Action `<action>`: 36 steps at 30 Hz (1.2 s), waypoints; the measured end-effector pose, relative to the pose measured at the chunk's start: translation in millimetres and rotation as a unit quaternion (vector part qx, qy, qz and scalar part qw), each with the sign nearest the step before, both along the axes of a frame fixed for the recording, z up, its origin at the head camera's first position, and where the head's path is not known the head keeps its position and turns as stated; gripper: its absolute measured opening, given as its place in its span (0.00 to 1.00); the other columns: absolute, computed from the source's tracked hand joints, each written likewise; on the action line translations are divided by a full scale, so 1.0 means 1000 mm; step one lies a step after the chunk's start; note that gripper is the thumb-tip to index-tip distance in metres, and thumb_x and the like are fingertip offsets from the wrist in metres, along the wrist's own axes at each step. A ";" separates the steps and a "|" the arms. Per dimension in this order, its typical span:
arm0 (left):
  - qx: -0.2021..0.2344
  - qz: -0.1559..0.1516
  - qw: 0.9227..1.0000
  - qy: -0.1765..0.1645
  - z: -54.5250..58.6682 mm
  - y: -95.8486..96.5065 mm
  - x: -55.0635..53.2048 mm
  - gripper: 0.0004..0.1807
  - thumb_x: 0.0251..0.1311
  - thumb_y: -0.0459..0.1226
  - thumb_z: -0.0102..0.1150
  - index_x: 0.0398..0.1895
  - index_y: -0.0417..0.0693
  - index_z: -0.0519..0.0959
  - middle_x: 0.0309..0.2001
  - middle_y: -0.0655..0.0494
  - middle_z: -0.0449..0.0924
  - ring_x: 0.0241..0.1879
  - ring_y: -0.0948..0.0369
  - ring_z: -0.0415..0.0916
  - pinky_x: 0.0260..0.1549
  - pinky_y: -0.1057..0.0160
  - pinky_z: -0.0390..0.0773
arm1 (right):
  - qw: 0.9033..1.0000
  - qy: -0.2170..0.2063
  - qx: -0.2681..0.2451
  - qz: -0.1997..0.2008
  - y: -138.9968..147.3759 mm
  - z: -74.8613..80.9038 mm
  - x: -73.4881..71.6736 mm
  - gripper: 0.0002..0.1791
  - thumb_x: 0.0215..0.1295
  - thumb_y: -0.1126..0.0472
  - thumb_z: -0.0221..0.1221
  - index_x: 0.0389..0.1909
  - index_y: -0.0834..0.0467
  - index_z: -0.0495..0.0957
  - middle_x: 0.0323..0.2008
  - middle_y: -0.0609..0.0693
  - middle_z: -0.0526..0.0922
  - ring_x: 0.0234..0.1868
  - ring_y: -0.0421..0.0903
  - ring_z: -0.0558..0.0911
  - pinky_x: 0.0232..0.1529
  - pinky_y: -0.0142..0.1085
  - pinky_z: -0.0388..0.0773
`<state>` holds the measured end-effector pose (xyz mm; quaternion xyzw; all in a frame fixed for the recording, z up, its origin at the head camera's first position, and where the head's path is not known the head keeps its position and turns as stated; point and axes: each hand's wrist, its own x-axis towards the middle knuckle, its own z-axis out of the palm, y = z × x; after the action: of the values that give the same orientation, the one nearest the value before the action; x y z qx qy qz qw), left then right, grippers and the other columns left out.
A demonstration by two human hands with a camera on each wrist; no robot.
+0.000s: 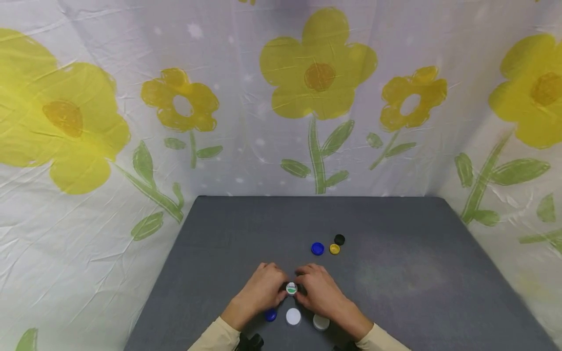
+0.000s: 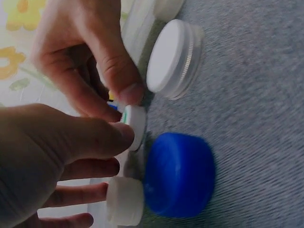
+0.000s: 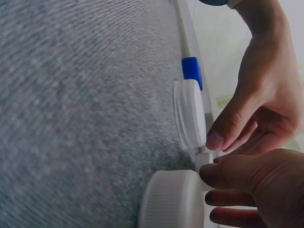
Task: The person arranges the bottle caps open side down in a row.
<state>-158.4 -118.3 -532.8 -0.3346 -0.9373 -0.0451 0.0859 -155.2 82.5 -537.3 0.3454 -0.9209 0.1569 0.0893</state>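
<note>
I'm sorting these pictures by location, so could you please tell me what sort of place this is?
Probably a staged recording booth: flower-print sheeting hangs behind and to both sides of a dark grey tabletop, where plastic screw caps lie.

- Left hand (image 1: 262,288) and right hand (image 1: 322,291) hold a green-marked cap (image 1: 291,288) between them.
- Blue cap (image 1: 270,315), white cap (image 1: 293,317) and off-white cap (image 1: 321,322) lie on the near side.
- Blue lid (image 1: 317,248), yellow lid (image 1: 334,249) and black lid (image 1: 339,239) sit beyond on the table (image 1: 246,229).

Your grey table (image 1: 404,302) carries blue, yellow and black lids (image 1: 334,249). Nearer you lie white caps (image 1: 293,317) and a blue cap (image 2: 179,175).
</note>
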 end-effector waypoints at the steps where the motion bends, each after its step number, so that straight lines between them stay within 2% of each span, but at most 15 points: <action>1: 0.002 -0.001 1.000 0.001 0.002 -0.001 -0.001 0.08 0.49 0.47 0.75 0.31 0.61 0.86 0.30 0.68 0.84 0.35 0.61 0.77 0.36 0.55 0.74 | 1.000 -0.002 -0.002 0.000 0.001 0.001 0.000 0.11 0.55 0.53 0.71 0.38 0.51 0.89 0.49 0.51 0.86 0.52 0.50 0.81 0.54 0.51 0.76; 7: 0.011 0.006 1.000 0.018 0.013 -0.006 -0.008 0.12 0.49 0.47 0.74 0.36 0.57 0.87 0.32 0.65 0.86 0.37 0.59 0.79 0.38 0.54 0.76 | 1.000 0.008 -0.015 -0.002 0.009 0.009 -0.004 0.12 0.53 0.54 0.72 0.38 0.54 0.88 0.48 0.52 0.86 0.52 0.52 0.81 0.53 0.53 0.76; 11: 0.011 0.002 0.999 0.031 0.022 -0.008 -0.014 0.13 0.51 0.48 0.74 0.37 0.55 0.87 0.33 0.63 0.87 0.37 0.58 0.81 0.38 0.53 0.78 | 1.000 0.016 -0.011 -0.011 0.018 0.014 -0.011 0.15 0.53 0.53 0.72 0.40 0.56 0.88 0.49 0.53 0.86 0.54 0.53 0.81 0.57 0.53 0.75; 18: 0.014 -0.005 0.999 0.045 0.038 -0.005 -0.028 0.12 0.52 0.47 0.74 0.34 0.52 0.86 0.29 0.60 0.85 0.32 0.57 0.81 0.34 0.52 0.80 | 0.998 0.043 -0.026 -0.030 0.035 0.024 -0.026 0.18 0.51 0.55 0.74 0.41 0.59 0.87 0.51 0.58 0.85 0.55 0.57 0.82 0.58 0.53 0.76; 24: 0.017 -0.003 0.999 0.040 0.049 0.005 -0.045 0.12 0.54 0.46 0.73 0.38 0.52 0.86 0.31 0.60 0.85 0.32 0.57 0.82 0.32 0.55 0.80 | 0.997 0.064 -0.037 -0.036 0.049 0.037 -0.043 0.20 0.49 0.56 0.75 0.43 0.61 0.86 0.50 0.58 0.85 0.54 0.57 0.81 0.57 0.55 0.75; 31: 0.006 0.008 0.999 0.030 0.057 0.023 -0.065 0.14 0.56 0.47 0.71 0.42 0.52 0.85 0.36 0.58 0.87 0.35 0.57 0.84 0.34 0.56 0.82 | 0.998 0.046 -0.009 -0.050 0.062 0.052 -0.059 0.25 0.51 0.53 0.75 0.48 0.61 0.85 0.54 0.58 0.83 0.59 0.57 0.80 0.60 0.55 0.74; 36: -0.003 0.017 0.999 0.027 0.059 0.036 -0.077 0.13 0.57 0.48 0.70 0.41 0.53 0.85 0.35 0.58 0.86 0.34 0.57 0.84 0.33 0.56 0.82 | 0.998 0.036 -0.004 -0.055 0.068 0.055 -0.065 0.26 0.51 0.53 0.75 0.49 0.63 0.85 0.55 0.59 0.83 0.59 0.58 0.79 0.58 0.55 0.75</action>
<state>-235.0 -82.5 -473.6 -0.3203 -0.9403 -0.0314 0.1109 -220.4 150.8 -482.7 0.2990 -0.9341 0.1433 0.1322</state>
